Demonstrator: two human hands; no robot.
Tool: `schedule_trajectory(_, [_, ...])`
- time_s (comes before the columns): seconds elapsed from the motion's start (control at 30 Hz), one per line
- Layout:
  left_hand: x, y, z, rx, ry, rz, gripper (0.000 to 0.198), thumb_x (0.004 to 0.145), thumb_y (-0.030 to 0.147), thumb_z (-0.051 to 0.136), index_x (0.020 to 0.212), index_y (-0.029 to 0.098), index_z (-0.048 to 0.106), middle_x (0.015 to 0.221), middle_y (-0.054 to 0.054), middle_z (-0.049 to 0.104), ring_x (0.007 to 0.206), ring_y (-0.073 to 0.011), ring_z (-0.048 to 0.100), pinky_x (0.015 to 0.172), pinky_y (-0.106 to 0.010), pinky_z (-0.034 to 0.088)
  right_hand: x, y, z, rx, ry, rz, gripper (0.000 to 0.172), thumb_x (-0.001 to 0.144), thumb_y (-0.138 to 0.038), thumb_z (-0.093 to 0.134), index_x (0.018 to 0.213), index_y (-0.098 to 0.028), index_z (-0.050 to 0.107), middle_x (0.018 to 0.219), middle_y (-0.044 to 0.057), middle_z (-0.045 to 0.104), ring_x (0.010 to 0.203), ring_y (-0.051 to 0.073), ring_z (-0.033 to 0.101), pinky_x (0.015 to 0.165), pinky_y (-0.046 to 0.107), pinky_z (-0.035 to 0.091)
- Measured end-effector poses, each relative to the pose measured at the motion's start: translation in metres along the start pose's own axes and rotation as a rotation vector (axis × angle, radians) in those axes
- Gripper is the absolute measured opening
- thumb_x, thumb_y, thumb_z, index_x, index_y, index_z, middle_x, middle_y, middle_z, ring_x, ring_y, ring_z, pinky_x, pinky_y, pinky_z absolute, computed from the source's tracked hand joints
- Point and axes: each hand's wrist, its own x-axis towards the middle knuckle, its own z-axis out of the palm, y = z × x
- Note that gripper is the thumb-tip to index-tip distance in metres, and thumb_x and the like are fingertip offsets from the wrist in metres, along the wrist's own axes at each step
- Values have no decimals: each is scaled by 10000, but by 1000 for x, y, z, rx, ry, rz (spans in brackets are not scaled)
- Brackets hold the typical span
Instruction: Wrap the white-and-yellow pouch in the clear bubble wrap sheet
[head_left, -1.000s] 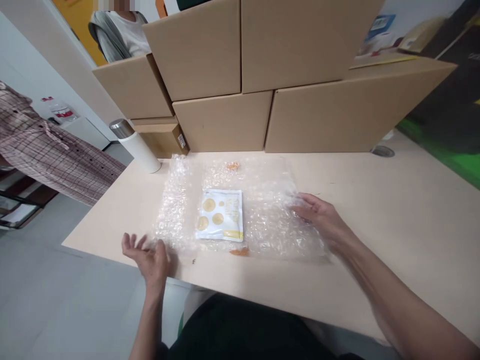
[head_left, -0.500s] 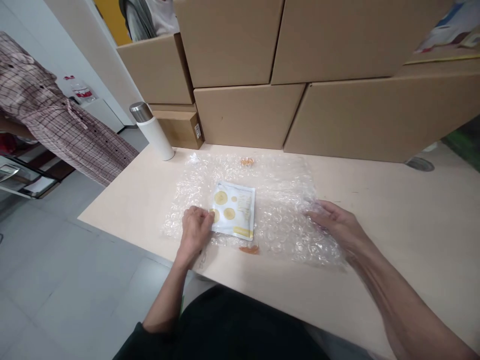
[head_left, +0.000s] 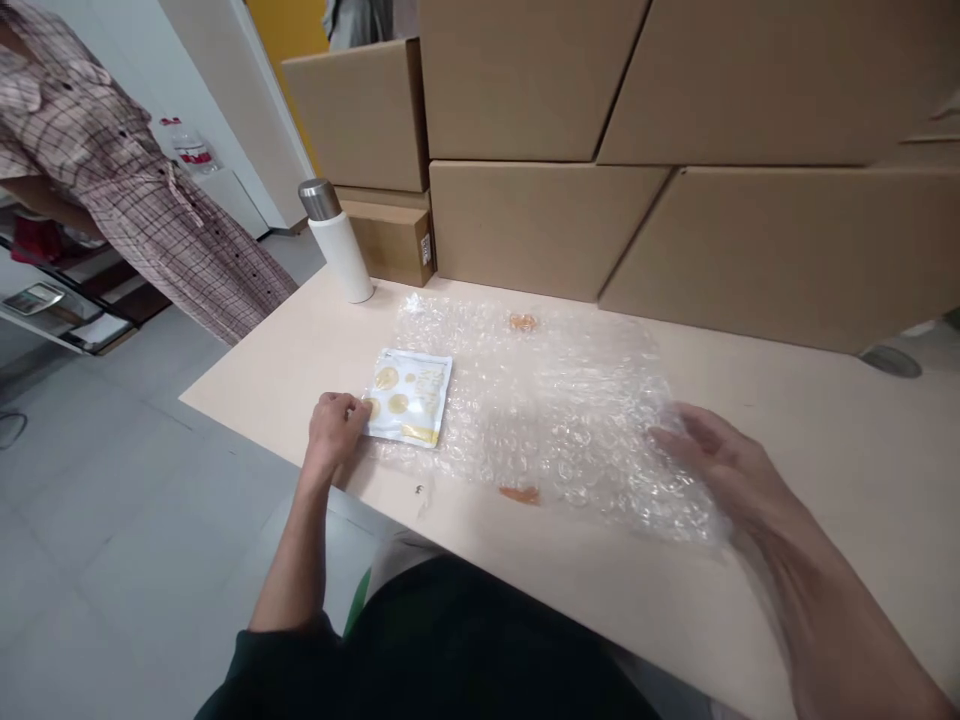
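Observation:
A flat white sachet [head_left: 414, 385] printed with yellow circles lies over the left part of a clear bubble wrap sheet [head_left: 510, 390]. My left hand [head_left: 337, 428] pinches the sachet's left edge, thumb and fingers closed on it. At the sheet's right edge, my right hand [head_left: 712, 455] has its fingers curled around the wrap; it is a little blurred. Orange-brown tape pieces show on the sheet, one tape piece [head_left: 523, 322] at its far edge and another tape piece [head_left: 519, 495] at its near edge.
A white flask [head_left: 339, 250] with a steel cap stands at the table's far left. Behind it are a small carton [head_left: 390, 240] and stacked cardboard boxes [head_left: 540, 225]. A person in a checked garment [head_left: 142, 180] stands left of the table [head_left: 262, 380].
My left hand has slid the sachet leftward across the bubble wrap, towards its left edge. My right hand stays at the wrap's right edge. The view has turned slightly left.

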Motion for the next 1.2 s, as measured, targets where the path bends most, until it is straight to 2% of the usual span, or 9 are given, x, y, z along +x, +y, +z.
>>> schedule_trajectory(0.17, [5,-5,-8,4,-110,63,262,881,405,545,735,203,629,867,-40,570,811,-187,585,708,-279,417,-14,-41,13,-330,197,-440,491,858,-578,619,1272,-313,638,1404,123,549,1277,410,506,900,571,525])
schedule_trajectory(0.3, [7,-7,-10,30,-138,67,250,882,395,536,726,211,601,813,-31,566,769,-190,573,676,-281,388,-31,-85,81,-382,-97,-812,404,965,-455,515,1287,-233,614,1306,118,634,1244,329,538,1030,592,443])
schedule_trajectory(0.43, [7,-7,-10,32,-134,37,224,867,398,551,750,212,595,790,-34,612,758,-201,581,655,-284,382,-39,-111,172,-515,-538,-930,384,1003,-286,463,1341,-130,559,1403,162,567,1287,304,485,1064,504,413])
schedule_trajectory(0.5, [5,-8,-10,14,-120,16,210,862,412,562,897,211,609,821,-36,650,769,-203,605,655,-281,402,-39,-116,207,-623,-628,-913,350,1003,-262,469,1298,-108,577,1372,174,571,1222,303,510,1030,475,425])
schedule_trajectory(0.6, [1,-13,-10,-158,-96,-43,425,792,462,649,1113,194,571,806,-31,664,745,-207,618,627,-276,419,-37,-116,234,-719,-622,-903,322,1017,-286,454,1242,-107,597,1342,174,566,1181,306,511,990,452,433])
schedule_trajectory(0.77, [-11,-14,-10,-480,-171,-58,363,708,518,694,808,184,596,629,12,579,556,-146,526,512,-245,360,-36,-109,238,-652,-589,-867,325,1016,-362,473,1224,-142,592,1391,169,540,1201,305,510,993,462,417])
schedule_trajectory(0.93, [-34,28,-12,-840,-180,93,350,803,522,688,836,207,539,729,18,599,616,-122,542,588,-235,418,-33,-106,225,-240,-654,-784,297,1005,-347,481,1201,-169,615,1322,137,609,1247,264,528,1069,451,382])
schedule_trajectory(1.07, [-50,81,-5,-811,-182,357,433,951,621,452,1009,221,609,1174,-82,622,1033,-212,612,865,-333,491,-28,-100,197,211,-756,-395,318,967,-425,513,1178,-239,659,1123,80,693,1041,232,635,899,392,503])
schedule_trajectory(1.2, [-54,120,20,-476,-261,582,582,1001,629,247,1153,247,659,1318,-101,567,1339,-268,440,1120,-464,334,-23,-84,161,435,-734,-29,327,853,-432,642,1069,-194,702,731,29,669,647,173,596,623,310,495])
